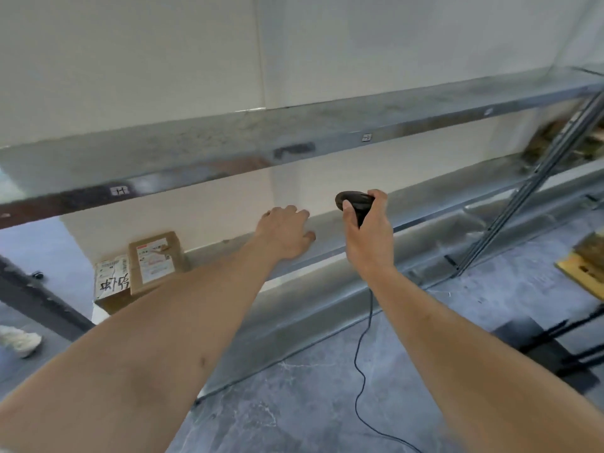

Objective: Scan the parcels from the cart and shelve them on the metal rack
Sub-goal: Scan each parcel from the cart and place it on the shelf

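Note:
The metal rack (228, 155) runs across the view with two shelves showing. My left hand (284, 233) reaches over the middle shelf (425, 204), fingers loosely spread, holding nothing. My right hand (367, 230) grips a black corded barcode scanner (354, 202) just in front of that shelf's edge. Two brown cardboard parcels (155, 261) with white labels sit at the shelf's left end, one leaning on the other (111, 282). The cart is out of view.
The scanner's black cable (361, 348) hangs down to the grey floor. A rack upright (529, 188) stands at right, with a yellow-brown box (585, 269) and a dark frame (562, 341) beyond it. A white shoe (21, 341) shows at far left.

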Demonstrator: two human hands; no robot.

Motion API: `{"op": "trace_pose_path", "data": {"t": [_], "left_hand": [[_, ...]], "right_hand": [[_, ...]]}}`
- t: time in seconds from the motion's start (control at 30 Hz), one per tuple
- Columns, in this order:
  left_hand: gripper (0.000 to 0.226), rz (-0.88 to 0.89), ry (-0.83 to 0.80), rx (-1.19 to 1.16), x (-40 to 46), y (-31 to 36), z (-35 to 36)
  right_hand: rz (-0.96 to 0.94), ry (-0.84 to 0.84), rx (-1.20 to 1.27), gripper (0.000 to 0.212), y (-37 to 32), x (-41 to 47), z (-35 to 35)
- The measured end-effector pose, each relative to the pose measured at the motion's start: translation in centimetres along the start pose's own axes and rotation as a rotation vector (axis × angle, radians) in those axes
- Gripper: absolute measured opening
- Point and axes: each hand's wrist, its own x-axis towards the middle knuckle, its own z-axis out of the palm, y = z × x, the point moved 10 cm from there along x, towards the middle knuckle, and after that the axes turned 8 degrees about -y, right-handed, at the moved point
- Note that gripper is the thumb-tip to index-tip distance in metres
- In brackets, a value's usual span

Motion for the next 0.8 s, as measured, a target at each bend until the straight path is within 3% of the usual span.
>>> {"op": "trace_pose_path", "data": {"t": [0.2,0.53,0.8], "left_hand": [[0.055,0.152,0.053,0.019,2.8,16.2,-2.8],[0.043,0.434,0.131,-0.015,5.9,42.3,-5.9],[0.053,0.685,0.159,0.018,9.4,61.3,-7.4]], "right_hand": [[0.026,0.145,-0.036,0.034,5.2,0.1,-14.1],[0.114,0.375,-0.101,0.039,14.3,-1.2,-36.5],[0.204,0.59,-0.162,0.044,21.4,-2.3,-52.1]]}}
